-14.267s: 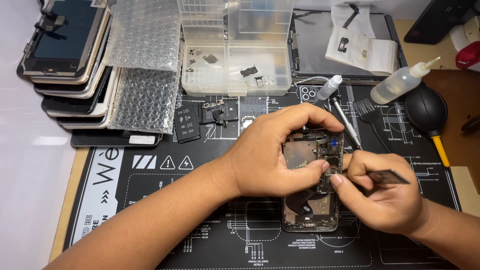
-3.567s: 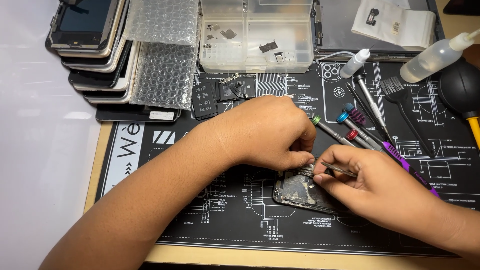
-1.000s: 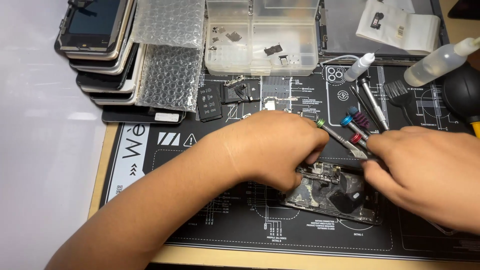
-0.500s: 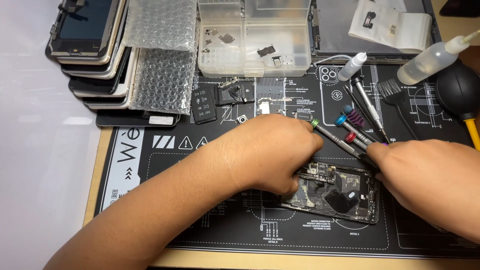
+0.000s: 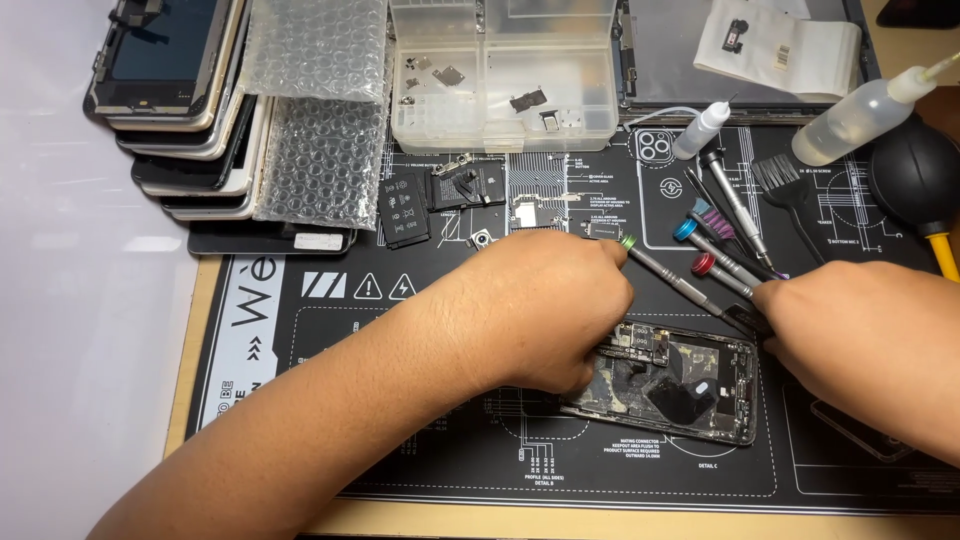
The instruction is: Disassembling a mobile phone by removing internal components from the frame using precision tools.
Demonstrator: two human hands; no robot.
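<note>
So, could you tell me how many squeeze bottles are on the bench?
2: a small bottle above the screwdrivers, and a larger bottle right of it. Others may be hidden.

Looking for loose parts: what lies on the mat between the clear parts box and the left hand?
Head view: small black parts and metal brackets lie between parts box and left hand.

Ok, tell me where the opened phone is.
In the head view the opened phone lies flat on the black mat, right of centre, between the left hand, which rests on its left end, and the right hand.
</note>
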